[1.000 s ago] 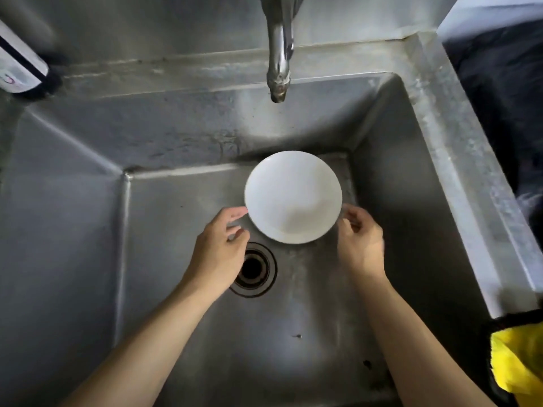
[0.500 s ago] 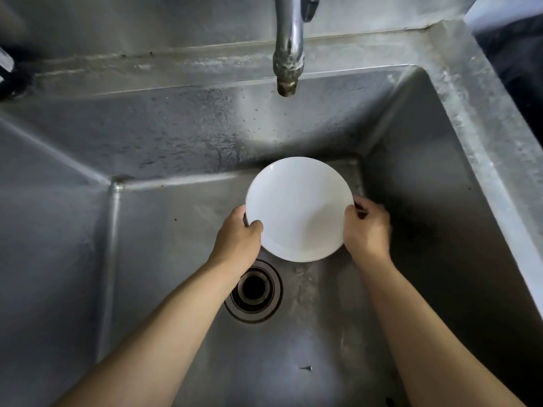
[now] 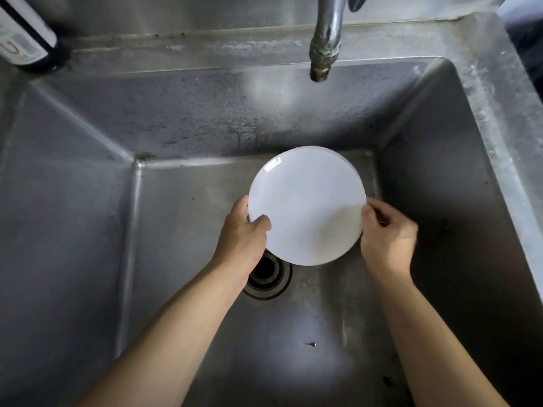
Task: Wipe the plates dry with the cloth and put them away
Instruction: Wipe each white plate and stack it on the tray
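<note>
Both hands hold the round white ceramic plate (image 3: 307, 205) over the stainless steel sink (image 3: 182, 127), just above the drain (image 3: 269, 276): left hand (image 3: 239, 235) grip curled on its rim, right hand (image 3: 388, 237) pinching the opposite edge.

The single head view looks steeply down, close, into the sink (image 3: 88, 230) from its near side.

Light: dim, cool, from above | Glare: soft patches on grey steel sink (image 3: 88, 230) walls, glint on round white plate (image 3: 305, 205) | Edges: wide-angle bowing | Right hand (image 3: 388, 239): slightly blurred
</note>
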{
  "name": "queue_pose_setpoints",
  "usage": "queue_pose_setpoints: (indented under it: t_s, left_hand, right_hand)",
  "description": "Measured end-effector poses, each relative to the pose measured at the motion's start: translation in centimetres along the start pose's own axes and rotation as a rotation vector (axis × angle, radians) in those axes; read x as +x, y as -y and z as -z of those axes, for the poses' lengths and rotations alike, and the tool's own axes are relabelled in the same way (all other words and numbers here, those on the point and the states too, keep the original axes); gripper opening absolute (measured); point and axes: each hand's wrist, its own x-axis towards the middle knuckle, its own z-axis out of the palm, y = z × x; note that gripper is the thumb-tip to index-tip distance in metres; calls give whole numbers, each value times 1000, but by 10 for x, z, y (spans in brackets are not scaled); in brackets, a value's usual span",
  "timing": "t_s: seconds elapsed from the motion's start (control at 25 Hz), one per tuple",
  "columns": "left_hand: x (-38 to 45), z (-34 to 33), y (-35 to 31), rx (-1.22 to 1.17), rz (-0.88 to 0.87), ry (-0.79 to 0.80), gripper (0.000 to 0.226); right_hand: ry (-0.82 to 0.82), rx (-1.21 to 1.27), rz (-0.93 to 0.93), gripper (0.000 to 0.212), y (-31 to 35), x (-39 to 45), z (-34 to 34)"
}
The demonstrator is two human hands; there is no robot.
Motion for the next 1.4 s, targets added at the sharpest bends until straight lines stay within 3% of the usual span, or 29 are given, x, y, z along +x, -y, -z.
queue_pose_setpoints:
  t_s: [0.28,0.56,0.72,0.84,1.04,1.2,1.4]
  left_hand:
    - [-49,41,28,-105,66,-141,39]
    - [-80,73,55,-169,267,-322,20]
    - [-86,78,63,-207,287,-369,19]
    - [-89,80,66,-226,284,-360,17]
    - [-97,77,67,-302,265,-383,17]
    - [-110,68,59,-507,335,-375,25]
    - [-125,63,49,-684,349,-419,33]
  right_hand:
    - [80,-68,1,7,18,-55,10]
    - [254,-374,-93,20,50,-81,13]
    - [327,-473,-151,11,56,-84,16]
    - [337,-507,-158,18,49,-88,20]
    - [363,-486,-205,22,33,-104,28]
    - [347,-398,-233,22,19,-123,36]
    - [320,-186,-205,10,23,-160,43]
